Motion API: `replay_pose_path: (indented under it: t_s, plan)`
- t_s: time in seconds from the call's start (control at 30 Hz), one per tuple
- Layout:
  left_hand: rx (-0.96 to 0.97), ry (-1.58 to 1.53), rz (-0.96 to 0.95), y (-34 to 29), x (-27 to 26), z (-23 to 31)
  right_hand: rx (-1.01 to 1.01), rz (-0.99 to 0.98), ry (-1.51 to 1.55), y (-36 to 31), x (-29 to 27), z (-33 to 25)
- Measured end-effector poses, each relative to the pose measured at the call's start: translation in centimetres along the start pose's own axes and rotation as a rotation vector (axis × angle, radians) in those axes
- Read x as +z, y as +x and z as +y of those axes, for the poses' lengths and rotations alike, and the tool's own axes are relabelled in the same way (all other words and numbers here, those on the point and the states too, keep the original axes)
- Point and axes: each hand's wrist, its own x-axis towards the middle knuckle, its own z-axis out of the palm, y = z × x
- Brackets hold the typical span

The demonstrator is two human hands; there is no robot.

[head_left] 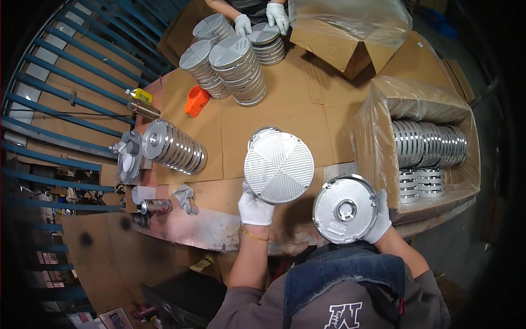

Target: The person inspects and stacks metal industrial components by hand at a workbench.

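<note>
My left hand point(256, 209), in a white glove, grips the near edge of a round silver metal disc point(280, 167). That disc's ribbed face, split into wedge-shaped sections, is turned up. Behind its far edge a second metal rim point(263, 132) shows; whether it is held too, I cannot tell. My right hand point(382, 220), also gloved, is closed on the right edge of another metal disc point(346, 209). This one shows its hollow side, with a raised rim and a central hub. The two discs are held apart, near the table's front edge. Most of my fingers are hidden behind the discs.
On the right stands a plastic-lined carton point(383, 159) with rows of discs. Stacked discs point(238, 68) stand at the back, near a co-worker's gloved hands point(278, 16). Further left are another stack point(174, 148), an orange tool point(197, 101), a spray can point(155, 206) and a loose glove point(186, 198).
</note>
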Motion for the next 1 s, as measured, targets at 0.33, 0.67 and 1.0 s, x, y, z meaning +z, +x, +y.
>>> replay_pose_path:
  t_s: [0.33, 0.67, 1.0]
  plan:
    - [-0.003, 1.459, 0.303, 2.5, -8.6, -2.9, 0.016, 0.054, 0.026, 0.1, -1.1, -0.4]
    - [0.626, 2.580, -0.183, 10.8, -8.7, 1.5, 0.021, 0.068, 0.035, 0.9, 0.1, 0.1]
    - [0.161, 0.129, 0.300, 6.6, -1.1, 0.0, 0.061, 0.119, 0.248, 0.9, -0.1, 0.1]
